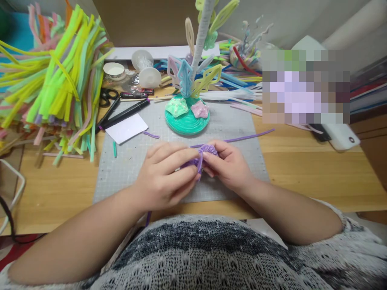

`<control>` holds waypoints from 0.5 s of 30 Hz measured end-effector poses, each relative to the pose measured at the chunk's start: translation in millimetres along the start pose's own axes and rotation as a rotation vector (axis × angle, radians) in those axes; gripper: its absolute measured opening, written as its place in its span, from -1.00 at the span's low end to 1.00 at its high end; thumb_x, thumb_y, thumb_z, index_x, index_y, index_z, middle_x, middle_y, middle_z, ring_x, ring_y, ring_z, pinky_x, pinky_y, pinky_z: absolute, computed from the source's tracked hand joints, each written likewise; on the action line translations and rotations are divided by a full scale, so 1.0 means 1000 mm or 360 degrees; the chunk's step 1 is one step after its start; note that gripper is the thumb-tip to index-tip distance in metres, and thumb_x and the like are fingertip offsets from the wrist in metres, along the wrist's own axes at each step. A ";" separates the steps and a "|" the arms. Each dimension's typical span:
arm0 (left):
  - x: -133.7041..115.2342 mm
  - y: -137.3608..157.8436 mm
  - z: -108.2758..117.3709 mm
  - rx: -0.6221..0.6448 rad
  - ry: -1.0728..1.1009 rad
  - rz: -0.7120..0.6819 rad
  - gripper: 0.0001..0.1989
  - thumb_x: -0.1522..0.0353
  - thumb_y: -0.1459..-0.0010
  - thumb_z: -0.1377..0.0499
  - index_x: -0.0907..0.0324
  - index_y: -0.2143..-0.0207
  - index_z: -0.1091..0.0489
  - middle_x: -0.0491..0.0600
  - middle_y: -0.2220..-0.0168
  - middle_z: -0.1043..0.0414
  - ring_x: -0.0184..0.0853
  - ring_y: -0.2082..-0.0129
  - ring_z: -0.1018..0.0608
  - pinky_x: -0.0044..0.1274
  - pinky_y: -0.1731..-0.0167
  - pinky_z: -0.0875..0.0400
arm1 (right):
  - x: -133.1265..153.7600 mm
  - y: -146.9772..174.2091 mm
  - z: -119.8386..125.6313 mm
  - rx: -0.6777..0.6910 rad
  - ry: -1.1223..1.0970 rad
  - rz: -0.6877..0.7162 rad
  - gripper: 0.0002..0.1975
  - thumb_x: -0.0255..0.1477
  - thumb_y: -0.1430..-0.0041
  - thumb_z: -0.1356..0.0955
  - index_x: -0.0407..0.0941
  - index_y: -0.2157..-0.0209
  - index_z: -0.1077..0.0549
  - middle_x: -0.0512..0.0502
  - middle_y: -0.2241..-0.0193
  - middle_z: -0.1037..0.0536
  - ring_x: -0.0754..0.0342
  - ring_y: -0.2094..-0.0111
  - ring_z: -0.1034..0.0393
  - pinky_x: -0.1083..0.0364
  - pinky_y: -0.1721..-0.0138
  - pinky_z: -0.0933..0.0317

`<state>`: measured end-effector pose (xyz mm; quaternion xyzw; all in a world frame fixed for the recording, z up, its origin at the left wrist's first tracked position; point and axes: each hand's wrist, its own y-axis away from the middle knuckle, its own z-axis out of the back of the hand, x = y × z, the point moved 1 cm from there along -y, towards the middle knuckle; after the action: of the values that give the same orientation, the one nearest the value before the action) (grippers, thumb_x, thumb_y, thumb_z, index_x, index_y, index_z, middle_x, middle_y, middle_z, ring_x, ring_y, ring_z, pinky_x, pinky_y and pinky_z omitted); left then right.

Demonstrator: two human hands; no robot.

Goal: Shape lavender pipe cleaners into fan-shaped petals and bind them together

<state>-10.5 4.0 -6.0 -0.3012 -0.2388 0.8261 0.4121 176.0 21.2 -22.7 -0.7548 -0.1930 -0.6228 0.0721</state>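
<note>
A purple coiled pipe cleaner piece [211, 150] is pinched between my two hands above the grey cutting mat [121, 177]. My left hand [169, 173] closes on its left side, the fingers covering much of it. On the right side, my right hand [228, 165] grips the ridged, rounded part with thumb and fingers. A long purple pipe cleaner [250, 137] stretches to the right behind my right hand. Beyond my hands stands a pipe cleaner model on a round green base [187, 125], with a green star [177, 108] and a pink star [200, 109] on it.
Bundled yellow, green and pink pipe cleaners [60, 72] fill the left side. Black markers [125, 114], scissors [108, 96], a white card [127, 128] and a white spool [150, 77] lie behind the mat. A white device [343, 135] lies at the right, beside a blurred patch.
</note>
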 end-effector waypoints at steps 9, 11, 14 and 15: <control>-0.008 -0.014 0.013 -0.0002 0.0443 0.0241 -0.93 0.45 -0.10 -0.22 0.11 0.41 -0.41 -0.08 0.26 -0.61 -0.29 0.23 -0.59 -0.38 0.14 -0.34 | -0.002 0.000 0.003 0.0028 0.0069 -0.0072 -0.79 -0.28 -0.13 -0.41 -0.14 0.38 -0.42 0.17 0.71 -0.30 0.29 0.70 -0.10 0.25 0.67 0.03; -0.006 -0.015 0.015 -0.0058 0.0652 0.0498 -0.91 0.43 -0.14 -0.18 0.10 0.43 -0.41 -0.06 0.30 -0.60 -0.29 0.25 -0.57 -0.36 0.14 -0.37 | 0.000 0.001 0.003 0.0076 0.0122 -0.0118 -0.79 -0.29 -0.11 -0.42 -0.15 0.39 -0.43 0.17 0.72 -0.30 0.29 0.71 -0.09 0.25 0.68 0.03; 0.001 -0.014 0.014 -0.0201 0.0828 0.0951 -0.87 0.34 -0.18 -0.16 0.10 0.45 -0.42 -0.05 0.35 -0.56 -0.29 0.28 -0.54 -0.37 0.16 -0.41 | 0.001 0.002 0.003 0.0239 0.0089 -0.0210 -0.78 -0.28 -0.09 -0.43 -0.16 0.41 -0.44 0.17 0.72 -0.30 0.30 0.72 -0.08 0.26 0.70 0.05; 0.004 -0.013 0.014 -0.0236 0.0861 0.1078 -0.86 0.32 -0.17 -0.17 0.10 0.46 -0.42 -0.05 0.36 -0.55 -0.30 0.29 -0.53 -0.38 0.17 -0.41 | 0.000 0.002 0.002 0.0288 0.0040 -0.0240 -0.78 -0.28 -0.09 -0.43 -0.16 0.41 -0.44 0.17 0.72 -0.30 0.30 0.73 -0.08 0.26 0.71 0.06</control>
<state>-14.9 12.9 11.0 -0.5968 -0.0688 0.7866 0.1429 178.6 20.5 -22.9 -0.7207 -0.3038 -0.6159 0.0953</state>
